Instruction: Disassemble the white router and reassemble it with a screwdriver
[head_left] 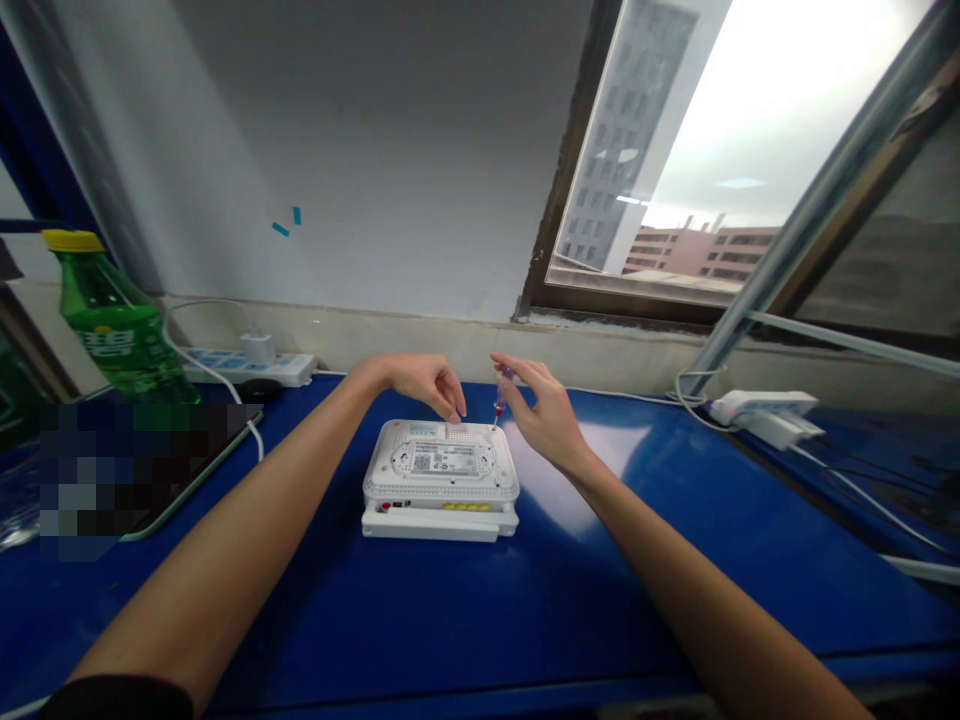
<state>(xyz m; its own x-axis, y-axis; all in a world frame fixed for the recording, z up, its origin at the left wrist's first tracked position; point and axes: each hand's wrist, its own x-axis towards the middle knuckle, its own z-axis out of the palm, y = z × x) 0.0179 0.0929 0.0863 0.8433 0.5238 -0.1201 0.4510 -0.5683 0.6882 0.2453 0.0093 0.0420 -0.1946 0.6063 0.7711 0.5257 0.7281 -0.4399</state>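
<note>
A white router [442, 470] lies with its labelled, vented underside up on the blue table. Its side with a red button and yellow ports faces me. My right hand [546, 412] grips a screwdriver [500, 395] with a clear purplish handle. The screwdriver stands nearly upright, its tip at the router's far right corner. Just above the router's far edge is my left hand [429, 384], with thumb and fingers pinched together and pointing down. Whatever those fingertips may hold is too small to make out.
A green bottle [120, 320] with a yellow cap stands at the left, near a blurred tablet-like device [172, 480]. Behind it is a power strip [292, 368] with a plug and white cable. Another power strip [772, 408] sits at the right beside a metal pole [780, 240].
</note>
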